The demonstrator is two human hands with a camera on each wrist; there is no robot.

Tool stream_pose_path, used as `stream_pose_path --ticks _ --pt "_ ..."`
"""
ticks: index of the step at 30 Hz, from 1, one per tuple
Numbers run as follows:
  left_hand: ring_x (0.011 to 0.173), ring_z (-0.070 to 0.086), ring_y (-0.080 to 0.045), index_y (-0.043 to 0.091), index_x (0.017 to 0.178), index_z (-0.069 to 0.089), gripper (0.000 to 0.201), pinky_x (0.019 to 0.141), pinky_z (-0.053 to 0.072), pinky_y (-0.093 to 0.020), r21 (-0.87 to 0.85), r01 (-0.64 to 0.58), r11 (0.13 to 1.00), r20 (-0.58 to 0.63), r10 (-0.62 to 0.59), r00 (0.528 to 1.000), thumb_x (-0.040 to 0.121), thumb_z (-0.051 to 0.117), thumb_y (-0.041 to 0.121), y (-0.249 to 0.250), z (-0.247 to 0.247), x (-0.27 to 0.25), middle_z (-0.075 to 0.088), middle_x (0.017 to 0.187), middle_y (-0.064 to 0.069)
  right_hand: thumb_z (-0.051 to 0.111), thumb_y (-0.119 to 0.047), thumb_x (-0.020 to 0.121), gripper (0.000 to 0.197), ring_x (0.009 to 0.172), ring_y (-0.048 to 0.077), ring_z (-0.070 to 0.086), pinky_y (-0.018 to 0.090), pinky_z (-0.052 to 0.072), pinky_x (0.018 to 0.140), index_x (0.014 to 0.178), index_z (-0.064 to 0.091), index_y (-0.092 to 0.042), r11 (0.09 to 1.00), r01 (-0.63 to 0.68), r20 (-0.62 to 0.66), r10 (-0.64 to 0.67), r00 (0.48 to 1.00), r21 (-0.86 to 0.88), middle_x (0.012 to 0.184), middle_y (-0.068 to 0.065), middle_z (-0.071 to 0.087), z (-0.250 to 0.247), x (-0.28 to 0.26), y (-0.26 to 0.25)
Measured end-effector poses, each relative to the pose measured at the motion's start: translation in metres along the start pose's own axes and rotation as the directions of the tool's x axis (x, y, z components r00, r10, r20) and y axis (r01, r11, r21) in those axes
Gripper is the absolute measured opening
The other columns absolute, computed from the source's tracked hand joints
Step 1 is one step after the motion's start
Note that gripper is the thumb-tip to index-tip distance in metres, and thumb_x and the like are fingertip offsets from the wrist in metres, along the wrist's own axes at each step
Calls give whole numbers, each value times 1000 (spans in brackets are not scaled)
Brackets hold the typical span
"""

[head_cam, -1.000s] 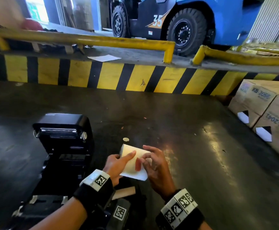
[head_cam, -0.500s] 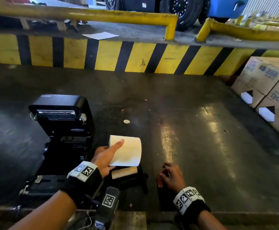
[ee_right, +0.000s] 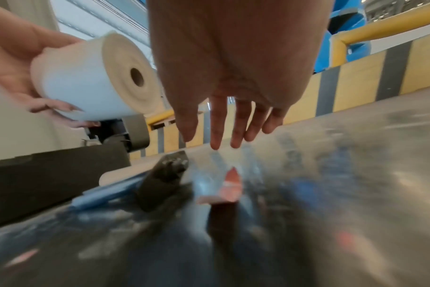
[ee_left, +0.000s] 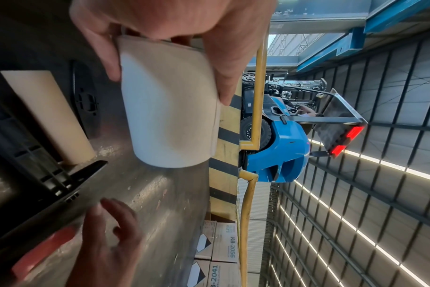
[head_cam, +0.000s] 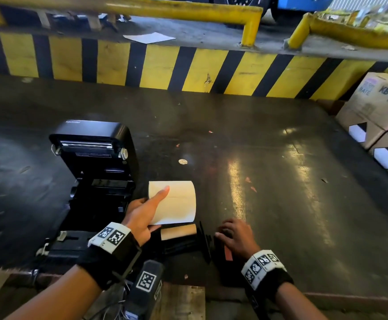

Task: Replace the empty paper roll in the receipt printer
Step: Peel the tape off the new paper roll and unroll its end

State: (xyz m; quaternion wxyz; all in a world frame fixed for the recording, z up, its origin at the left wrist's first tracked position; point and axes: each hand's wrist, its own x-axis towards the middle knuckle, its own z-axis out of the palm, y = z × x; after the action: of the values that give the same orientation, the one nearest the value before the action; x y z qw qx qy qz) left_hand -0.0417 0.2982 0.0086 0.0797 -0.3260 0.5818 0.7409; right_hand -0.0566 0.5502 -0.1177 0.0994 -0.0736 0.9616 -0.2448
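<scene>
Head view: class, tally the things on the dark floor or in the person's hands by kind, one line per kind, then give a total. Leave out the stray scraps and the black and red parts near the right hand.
Receipt printer, lid open: 1
Full white paper roll, held in the left hand: 1
Empty cardboard core: 1
Cardboard boxes: 2
Total: 5

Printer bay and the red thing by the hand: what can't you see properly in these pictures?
- Printer bay: head view, too dark to tell what is inside.
- Red-striped part: head view, right hand covers most of it; right wrist view blurs it.
- Empty core: head view, new roll in the left hand hides its top.
</scene>
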Motion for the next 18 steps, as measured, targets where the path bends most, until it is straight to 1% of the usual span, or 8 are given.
stream_pose_path --ticks 2,5,8,11,13,14,16,18 --pt "96 63 -22 11 107 62 54 81 53 -40 1 3 1000 2 -3 1000 65 80 40 1 -3 -3 69 103 -8 54 -60 80 49 106 23 54 41 42 94 94 71 -17 999 -21 46 22 999 -26 108 5 62 6 5 -22" --pt "94 63 -22 13 106 61 53 72 54 -38 -22 23 999 2 -23 1000 65 79 41 0 -8 -7 68 102 -8 59 -58 79 50 114 26 47 40 35 99 99 67 -12 992 -49 122 63 991 -120 117 8 57 14 7 -41" --pt "94 63 -23 13 103 61 50 66 54 -36 -41 26 999 20 -25 999 65 79 41 -1 -14 -10 69 101 -9 71 -44 76 39 103 22 57 38 47 93 98 65 -12 995 -80 151 71 986 55 106 6 62 14 6 -43" --pt "99 60 -26 16 96 60 44 74 54 -40 -51 28 998 14 -27 1000 66 78 43 -2 -18 -10 66 100 -10 78 -29 72 24 83 15 62 35 55 79 84 60 -18 945 -62 68 42 997 322 87 0 64 4 1 -44" --pt "102 57 -28 19 91 58 38 86 53 -45 -75 20 997 2 -20 1000 67 77 42 -2 -18 -8 64 98 -9 79 -25 71 22 72 8 59 26 53 68 78 59 -19 933 -11 -39 26 999 359 78 -3 62 -12 0 -43" --pt "104 56 -29 20 91 58 37 91 51 -47 -85 12 996 -3 -12 1000 67 77 42 -1 -18 -7 63 99 -9 79 -24 71 21 68 8 58 26 51 64 77 60 -17 929 11 -88 24 996 370 75 -3 62 -22 -1 -42" --pt "107 55 -29 20 97 57 42 97 48 -50 -97 -5 995 -8 5 1000 68 76 43 2 -17 -5 62 104 -9 78 -22 73 22 62 16 61 31 53 57 82 62 -9 893 39 -175 45 984 447 74 6 66 -45 -1 -39" --pt "110 54 -29 19 112 55 56 100 46 -51 -124 -15 992 11 16 1000 67 76 44 5 -17 -3 61 113 -11 76 -19 76 23 58 19 59 26 50 50 84 62 -3 840 54 -278 117 953 540 72 11 66 -68 0 -35"
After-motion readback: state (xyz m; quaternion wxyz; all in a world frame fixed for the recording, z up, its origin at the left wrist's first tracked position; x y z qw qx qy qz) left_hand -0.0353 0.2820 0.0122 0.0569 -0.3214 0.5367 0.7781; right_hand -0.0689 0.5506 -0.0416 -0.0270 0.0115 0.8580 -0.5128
